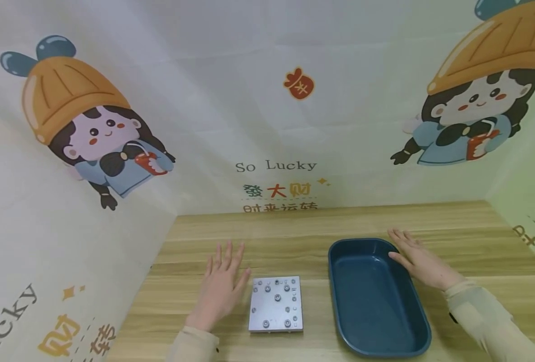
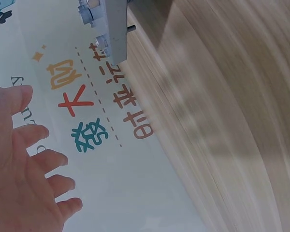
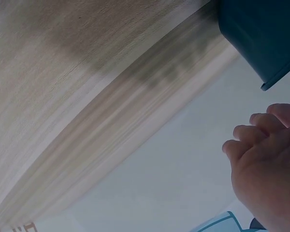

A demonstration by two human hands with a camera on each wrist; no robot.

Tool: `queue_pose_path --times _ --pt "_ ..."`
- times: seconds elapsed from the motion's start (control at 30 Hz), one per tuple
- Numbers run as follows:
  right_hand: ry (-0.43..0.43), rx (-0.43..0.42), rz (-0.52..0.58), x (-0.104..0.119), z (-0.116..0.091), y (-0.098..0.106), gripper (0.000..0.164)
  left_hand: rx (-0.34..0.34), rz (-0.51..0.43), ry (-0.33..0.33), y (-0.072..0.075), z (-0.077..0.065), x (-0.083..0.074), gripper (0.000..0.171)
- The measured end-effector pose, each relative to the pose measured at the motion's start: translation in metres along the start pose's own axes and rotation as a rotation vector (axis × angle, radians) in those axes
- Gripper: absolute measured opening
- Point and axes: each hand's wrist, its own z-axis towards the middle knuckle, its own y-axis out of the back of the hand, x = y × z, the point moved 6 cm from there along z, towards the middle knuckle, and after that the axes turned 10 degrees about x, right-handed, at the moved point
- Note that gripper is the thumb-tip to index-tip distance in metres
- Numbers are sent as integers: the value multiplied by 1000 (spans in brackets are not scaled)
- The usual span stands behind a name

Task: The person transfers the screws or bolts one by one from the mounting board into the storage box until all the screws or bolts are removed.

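Note:
A square silver metal plate (image 1: pixel 276 304) with several round bolt heads on its top lies on the wooden table. Left of it is my left hand (image 1: pixel 222 286), fingers spread and holding nothing; the left wrist view shows the edge of the metal plate (image 2: pixel 115 31) apart from the fingertips. To the right of the plate stands a deep blue tray (image 1: pixel 380 301) with rounded corners and nothing inside. My right hand (image 1: pixel 418 256) is at the tray's far right rim, fingers extended and thumb over the edge. In the right wrist view, the right hand (image 3: pixel 270 159) appears just beside the tray's wall.
The wood-grain table (image 1: pixel 294 236) ends at a white printed cloth (image 1: pixel 213 110) that hangs behind and on both sides. Cartoon figures and lettering cover the cloth. A gap of bare wood separates the metal plate from the tray.

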Motion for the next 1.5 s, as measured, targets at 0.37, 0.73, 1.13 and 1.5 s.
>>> queue_pose_path --times 0.37,0.73,1.13,1.5 --pt "10 4 -23 -3 1 -3 61 -13 -24 -68 -10 -4 -9 58" --pt "-1 10 -37 -4 2 -7 61 -71 -50 -139 -23 4 -13 34" --pt "0 15 -12 -5 1 -11 60 -66 -30 -129 -32 11 -15 10" --pt "-2 12 -23 -3 0 -11 59 -60 6 -109 -34 16 -17 9"
